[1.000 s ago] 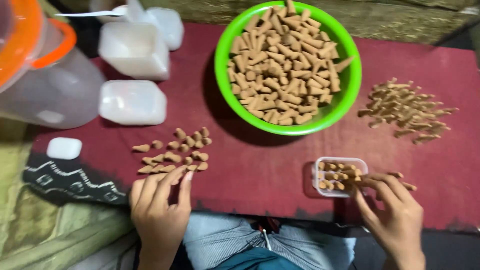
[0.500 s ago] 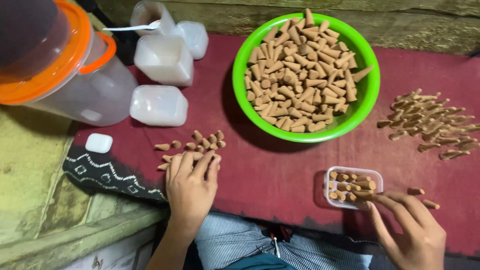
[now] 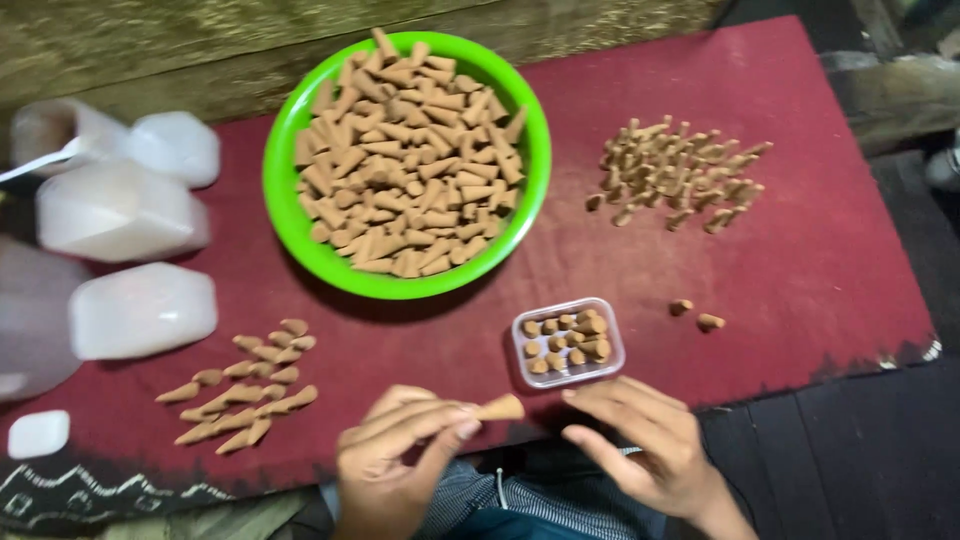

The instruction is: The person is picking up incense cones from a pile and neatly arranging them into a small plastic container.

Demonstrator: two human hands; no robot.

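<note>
cone in hand: one brown cone (image 3: pixel 502 408), lower middle of frame, pinched at its narrow end by the left hand (image 3: pixel 400 455), wide base pointing toward the small box
left hand: fingers closed on the cone, thumb under, fingertips on top
right hand: right hand (image 3: pixel 640 440) at lower right of centre, fingers spread and loose, holding nothing, fingertips just below the box, apart from the cone
box: small clear plastic box (image 3: pixel 568 341), mid-lower frame, partly filled with cones standing base up
handling: looks light, stiff, dry and crumbly; tip probably chips if squeezed, so take it by the thicker body near the base with a light pinch; should not slip
bowl: green bowl (image 3: pixel 281 205), upper centre, heaped with cones
loose piles: small pile (image 3: pixel 245 395) at lower left near the left hand; bigger pile (image 3: pixel 680 170) at upper right; two stray cones (image 3: pixel 697 315) right of the box
containers: white plastic containers (image 3: pixel 130 250) along the left edge, small white lid (image 3: pixel 37 433) at lower left
desk: desk under a dark red cloth (image 3: pixel 820 260), everything lies on it
</note>
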